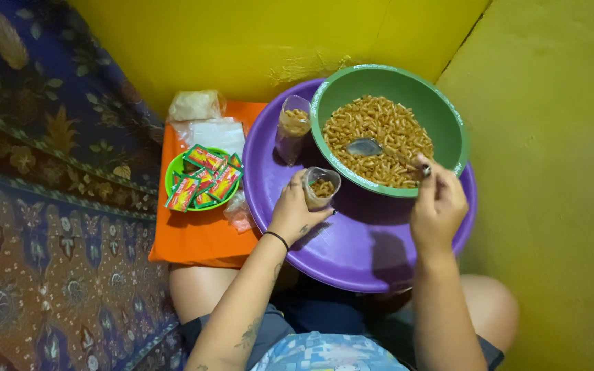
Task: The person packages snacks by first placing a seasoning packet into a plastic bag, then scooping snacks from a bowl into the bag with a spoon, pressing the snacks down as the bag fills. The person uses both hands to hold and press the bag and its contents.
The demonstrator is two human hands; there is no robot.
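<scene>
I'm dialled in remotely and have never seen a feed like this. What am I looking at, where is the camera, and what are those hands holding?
No machine here: these are a seated person's own two bare hands, filmed by a camera on their head looking down over their lap. The left hand holds a small clear plastic bag partly filled with fried snack sticks. The right hand holds a spoon that lies in a green bowl full of the same snack. The bowl sits on a purple tray, beside a second filled bag. To the left, an orange board carries a small green dish of seasoning sachets and spare clear bags.
</scene>
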